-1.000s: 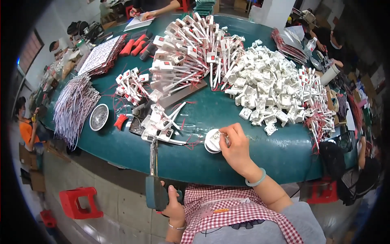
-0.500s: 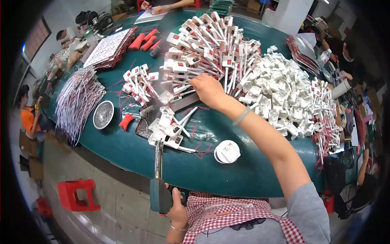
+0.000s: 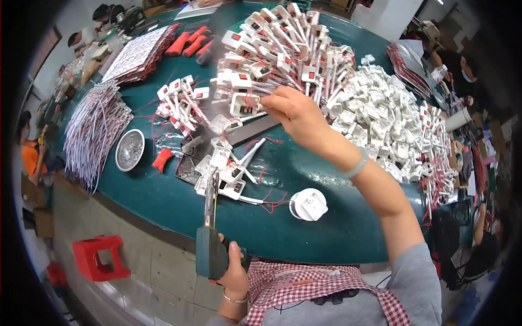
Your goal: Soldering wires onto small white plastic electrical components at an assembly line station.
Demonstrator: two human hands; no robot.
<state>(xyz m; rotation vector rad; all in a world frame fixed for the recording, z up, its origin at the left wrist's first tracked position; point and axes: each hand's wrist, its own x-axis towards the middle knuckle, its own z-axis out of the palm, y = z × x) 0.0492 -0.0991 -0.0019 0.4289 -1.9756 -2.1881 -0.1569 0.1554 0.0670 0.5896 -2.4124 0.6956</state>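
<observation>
The left hand (image 3: 235, 274) is closed around the handle of a green tool (image 3: 209, 255) at the near edge of the table (image 3: 272, 233), and the tool's long metal tip points at a few white parts (image 3: 234, 188). The right hand (image 3: 298, 113) pinches the side of an open white box (image 3: 246, 104), well in from that edge, beside a big pile of red-and-white pieces (image 3: 288, 46). Nearer the edge sits a round white stand (image 3: 297, 199) with a square white piece (image 3: 314, 206) on top.
</observation>
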